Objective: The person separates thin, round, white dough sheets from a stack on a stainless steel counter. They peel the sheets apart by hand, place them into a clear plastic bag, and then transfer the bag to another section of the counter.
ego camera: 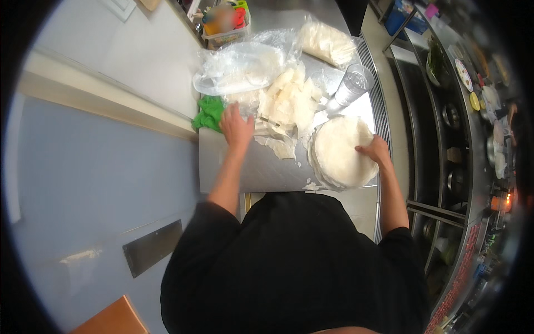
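My right hand [375,149] is at the right edge of a stack of thin round dough sheets [342,152], thumb on top, fingers hidden at the rim. Over the near side of a green cloth [207,112] and a piece of clear plastic wrap [246,100] is my left hand [237,125], its fingers spread; whether it touches them I cannot tell. Between the hands lies a heap of torn, crumpled dough sheets [292,100], with a loose scrap [281,148] below it. A clear container [353,85] stands tilted-looking beyond the stack.
A clear plastic bag [242,67] and a bagged pack of pale sheets [327,41] lie at the back of the steel table [267,171]. A plastic tub [227,37] of items stands back left. A wall borders the left; steel shelving [434,125] stands right across the floor.
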A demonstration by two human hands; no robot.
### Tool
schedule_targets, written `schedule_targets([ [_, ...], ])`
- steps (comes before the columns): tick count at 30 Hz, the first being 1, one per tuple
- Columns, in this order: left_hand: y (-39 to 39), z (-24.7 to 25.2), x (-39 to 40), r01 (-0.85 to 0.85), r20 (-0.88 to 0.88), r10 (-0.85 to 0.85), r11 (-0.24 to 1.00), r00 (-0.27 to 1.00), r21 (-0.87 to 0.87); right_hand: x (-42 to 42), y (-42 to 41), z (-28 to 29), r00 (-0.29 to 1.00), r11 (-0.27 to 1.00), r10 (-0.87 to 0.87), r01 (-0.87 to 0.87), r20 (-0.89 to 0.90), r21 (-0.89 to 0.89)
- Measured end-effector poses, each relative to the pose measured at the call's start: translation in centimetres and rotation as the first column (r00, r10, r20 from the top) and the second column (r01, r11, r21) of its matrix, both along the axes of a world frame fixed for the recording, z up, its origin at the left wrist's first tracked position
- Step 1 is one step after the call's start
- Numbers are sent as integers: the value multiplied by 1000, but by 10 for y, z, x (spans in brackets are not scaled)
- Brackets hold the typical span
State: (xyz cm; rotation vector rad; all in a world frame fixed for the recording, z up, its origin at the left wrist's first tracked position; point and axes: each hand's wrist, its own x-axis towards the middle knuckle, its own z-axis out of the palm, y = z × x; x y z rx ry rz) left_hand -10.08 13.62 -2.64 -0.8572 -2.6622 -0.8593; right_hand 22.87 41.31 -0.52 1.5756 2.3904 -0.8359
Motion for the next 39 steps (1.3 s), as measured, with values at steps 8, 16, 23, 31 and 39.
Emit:
schedule_targets([
  [8,-9,4,-135,105,502,-393,855,771,509,-50,-54,44,959,841,266,-179,-101,511],
  [16,16,146,-135,308,167,-412,846,895,436,-209,-131,106,650,924,104,-343,-753,-168],
  [23,-10,137,-79,469,-222,-425,856,878,216,-281,-172,36,708,945,42,-258,-705,-203],
  [31,-118,48,26,131,230,-194,956,954,263,-166,-183,25,691,933,290,-359,-662,34],
  [39,-49,53,-59,206,0,-207,974,978,91,-163,-186,16,833,819,403,-513,-380,-256],
])
